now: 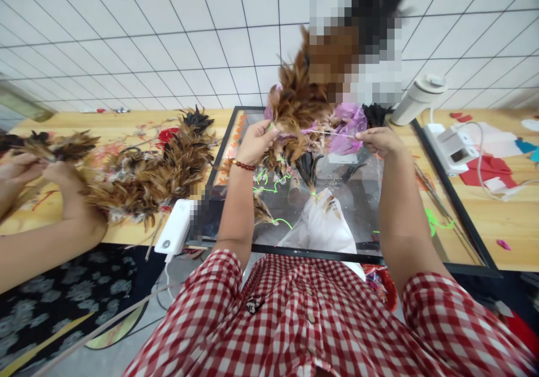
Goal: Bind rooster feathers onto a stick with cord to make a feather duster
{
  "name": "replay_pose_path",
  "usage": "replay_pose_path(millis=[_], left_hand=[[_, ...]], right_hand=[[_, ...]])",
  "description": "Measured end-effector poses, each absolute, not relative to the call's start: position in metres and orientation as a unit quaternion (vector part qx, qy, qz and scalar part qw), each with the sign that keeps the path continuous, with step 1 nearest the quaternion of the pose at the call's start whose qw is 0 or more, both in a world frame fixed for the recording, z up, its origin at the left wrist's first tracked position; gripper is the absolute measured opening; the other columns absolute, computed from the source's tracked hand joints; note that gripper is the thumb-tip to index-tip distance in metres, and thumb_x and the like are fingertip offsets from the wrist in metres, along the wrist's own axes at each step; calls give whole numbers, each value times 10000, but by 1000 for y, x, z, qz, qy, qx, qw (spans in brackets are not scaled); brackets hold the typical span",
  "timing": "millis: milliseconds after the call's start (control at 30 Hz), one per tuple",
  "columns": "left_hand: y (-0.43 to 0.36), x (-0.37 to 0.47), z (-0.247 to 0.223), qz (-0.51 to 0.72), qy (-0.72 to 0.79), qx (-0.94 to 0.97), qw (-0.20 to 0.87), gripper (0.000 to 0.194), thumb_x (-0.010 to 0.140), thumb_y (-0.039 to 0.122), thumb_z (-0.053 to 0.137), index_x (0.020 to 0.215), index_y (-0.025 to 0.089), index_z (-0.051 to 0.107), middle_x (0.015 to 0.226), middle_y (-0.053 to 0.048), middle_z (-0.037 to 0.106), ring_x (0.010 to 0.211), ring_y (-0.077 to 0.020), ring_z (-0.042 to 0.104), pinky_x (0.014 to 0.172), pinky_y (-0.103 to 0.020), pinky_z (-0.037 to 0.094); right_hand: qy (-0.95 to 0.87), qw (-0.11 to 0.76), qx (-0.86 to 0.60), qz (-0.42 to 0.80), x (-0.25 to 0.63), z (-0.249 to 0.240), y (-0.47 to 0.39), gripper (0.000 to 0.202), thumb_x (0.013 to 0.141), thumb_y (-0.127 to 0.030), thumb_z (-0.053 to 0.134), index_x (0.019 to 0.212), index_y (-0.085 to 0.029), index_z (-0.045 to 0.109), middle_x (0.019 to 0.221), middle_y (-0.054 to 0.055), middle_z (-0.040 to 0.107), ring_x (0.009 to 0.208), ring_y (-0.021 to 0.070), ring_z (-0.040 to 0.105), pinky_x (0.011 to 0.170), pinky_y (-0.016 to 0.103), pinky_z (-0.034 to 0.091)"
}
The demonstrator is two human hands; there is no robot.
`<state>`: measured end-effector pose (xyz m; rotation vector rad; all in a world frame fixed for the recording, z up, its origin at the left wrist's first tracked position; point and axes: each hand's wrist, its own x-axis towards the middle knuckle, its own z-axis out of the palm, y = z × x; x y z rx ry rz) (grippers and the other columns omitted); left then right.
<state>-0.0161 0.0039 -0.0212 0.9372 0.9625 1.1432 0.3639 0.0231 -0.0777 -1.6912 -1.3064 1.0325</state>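
Note:
My left hand (257, 141) is closed round the base of a long bundle of feathers (301, 93), brown below and black at the tip, raised above the table. A thin white thread (326, 133) runs taut from that base to my right hand (381, 140), whose fingers pinch its end. Part of the bundle is pixelated. Behind the thread lies a crumpled purple plastic bag (349, 124). Below my hands, a small tuft of black feathers (309, 169) stands out of a white plastic bag (324, 219).
A black-framed glass panel (446, 219) lies on the wooden table. At left, a co-worker's hands (54, 169) hold feathers beside a brown feather pile (155, 175). A white tumbler (419, 99), white power strip (448, 146) and red cloth (490, 171) are at right. A white device (174, 228) sits at the front edge.

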Motion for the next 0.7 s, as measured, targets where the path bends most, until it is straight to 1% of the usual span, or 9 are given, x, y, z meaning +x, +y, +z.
replay_pose_path(millis=[67,167,267,367,433,533,567,633,700], left_hand=[[5,-5,-20,520,405,388,645,262,868,170,794,732,164,570,591,69,525,424,8,297,411,-93,173],[8,3,-18,548,394,338,656,370,944,247,745,719,173,460,595,81,497,400,20,266,389,-85,155],[11,3,-17,576,393,271,664,380,982,281,707,731,175,442,592,89,479,384,29,271,375,-80,165],[13,0,-16,584,397,220,672,370,990,316,704,751,177,458,592,95,468,375,31,283,361,-84,172],[14,-4,-15,581,396,204,681,326,1004,328,683,783,171,502,594,95,466,372,30,287,354,-87,177],[14,-14,-11,575,385,196,695,278,1035,340,630,836,156,565,594,93,459,365,31,287,346,-84,186],[14,-19,-9,573,381,195,699,280,1040,347,618,843,153,574,595,93,458,362,31,288,344,-83,190],[13,-27,-7,573,374,192,703,296,1045,366,603,842,152,581,596,91,456,358,31,287,339,-82,194],[13,-32,-5,578,369,190,703,310,1046,382,597,836,154,581,595,90,451,356,31,280,335,-82,192]], right_hand=[[-437,409,-690,407,352,-81,24,383,670,-385,962,635,-174,645,418,-91,353,419,46,261,467,271,168],[-431,462,-706,321,338,-88,28,328,618,-316,956,619,-150,673,452,-57,465,470,62,347,509,263,246],[-441,482,-699,290,329,-96,31,261,611,-275,913,618,-140,690,570,-12,614,554,89,466,586,268,354],[-460,467,-710,257,324,-97,30,249,655,-322,865,623,-146,693,590,-5,622,581,105,484,607,276,377],[-500,395,-718,279,323,-95,27,266,649,-349,874,623,-149,700,571,-10,603,574,104,475,596,274,372],[-576,194,-698,377,325,-90,25,297,600,-375,932,637,-161,730,516,-37,547,531,92,415,554,272,336],[-588,145,-690,396,326,-88,26,284,610,-366,935,653,-165,739,503,-46,525,521,91,395,544,273,328],[-605,105,-689,385,325,-85,27,195,667,-287,907,724,-165,766,539,-43,549,536,97,417,564,272,355],[-619,119,-717,298,316,-80,27,150,711,-179,858,845,-149,799,683,8,669,628,124,531,655,279,425]])
